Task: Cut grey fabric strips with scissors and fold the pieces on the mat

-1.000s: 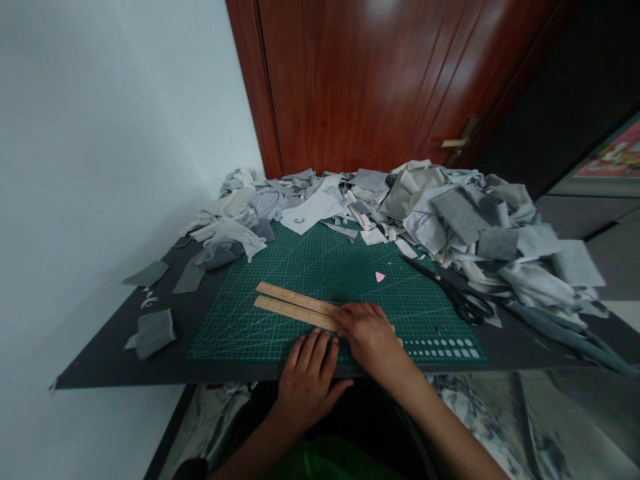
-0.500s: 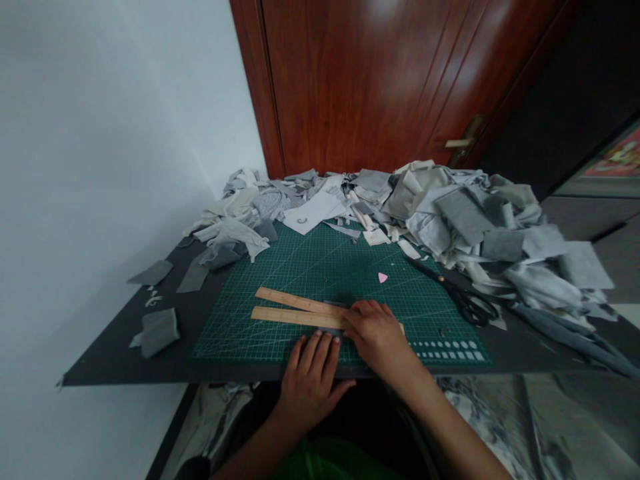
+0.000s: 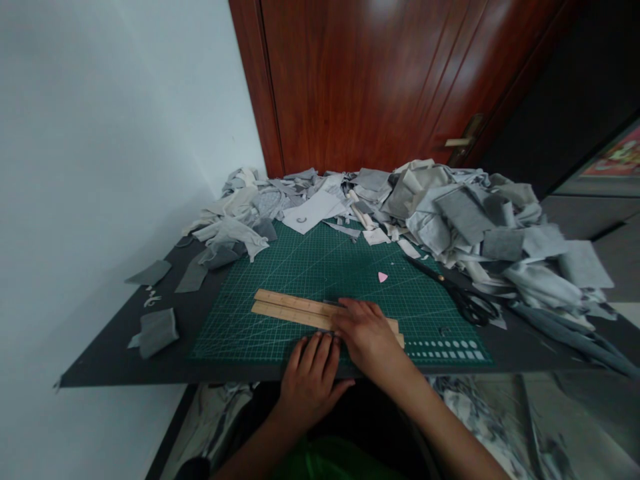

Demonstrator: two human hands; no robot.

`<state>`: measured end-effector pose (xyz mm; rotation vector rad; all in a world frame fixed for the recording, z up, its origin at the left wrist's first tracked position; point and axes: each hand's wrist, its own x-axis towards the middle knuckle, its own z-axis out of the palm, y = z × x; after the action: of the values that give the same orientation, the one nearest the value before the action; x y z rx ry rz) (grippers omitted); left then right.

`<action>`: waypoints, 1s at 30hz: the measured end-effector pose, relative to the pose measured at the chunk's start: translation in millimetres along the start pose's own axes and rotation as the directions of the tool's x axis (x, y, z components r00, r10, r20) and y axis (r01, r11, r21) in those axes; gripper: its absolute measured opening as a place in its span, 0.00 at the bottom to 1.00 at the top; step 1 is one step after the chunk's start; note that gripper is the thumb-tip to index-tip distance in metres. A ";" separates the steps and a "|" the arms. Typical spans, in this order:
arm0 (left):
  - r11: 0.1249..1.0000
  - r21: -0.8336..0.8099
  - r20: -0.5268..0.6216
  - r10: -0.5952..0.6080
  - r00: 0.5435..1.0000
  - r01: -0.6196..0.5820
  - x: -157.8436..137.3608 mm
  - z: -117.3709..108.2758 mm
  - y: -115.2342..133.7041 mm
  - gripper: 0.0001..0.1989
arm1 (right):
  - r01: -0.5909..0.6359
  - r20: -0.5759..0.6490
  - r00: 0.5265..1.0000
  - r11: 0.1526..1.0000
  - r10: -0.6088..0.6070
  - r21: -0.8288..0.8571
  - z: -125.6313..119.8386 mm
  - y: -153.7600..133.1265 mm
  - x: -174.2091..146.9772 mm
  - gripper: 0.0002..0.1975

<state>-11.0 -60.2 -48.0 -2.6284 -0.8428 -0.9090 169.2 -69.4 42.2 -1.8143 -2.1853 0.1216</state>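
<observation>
Two wooden rulers lie side by side and almost parallel on the green cutting mat, their right ends showing past my right hand. My right hand reaches over both, its bent fingers gripping the upper ruler. My left hand rests flat at the mat's front edge, fingers stretched forward just below the rulers and thumb out to the right. A bit of dark grey cloth shows between the left fingertips and the lower ruler; the rest is hidden. A pink tailor's chalk lies beyond my right hand.
Black-handled scissors lie at the mat's right edge. A large heap of grey and white fabric scraps lines the back and right of the black table. Several grey pieces lie at left. Behind stands a reddish wooden door.
The rulers have swung from a V shape to nearly parallel, the lower one tilting down to the right. My right hand has moved slightly left; my left hand stays in place.
</observation>
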 end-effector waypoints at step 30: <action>0.994 -0.088 -0.167 0.045 0.985 -0.060 -1.6 -5.4 -1.7 0.21 | 0.072 -0.054 0.996 0.993 -0.067 0.092 16.0 12.8 5.6 0.12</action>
<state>-15.7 -61.6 -44.8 -2.5941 -0.7026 -1.1591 175.9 -59.4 24.7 -1.6717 -2.1673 0.1585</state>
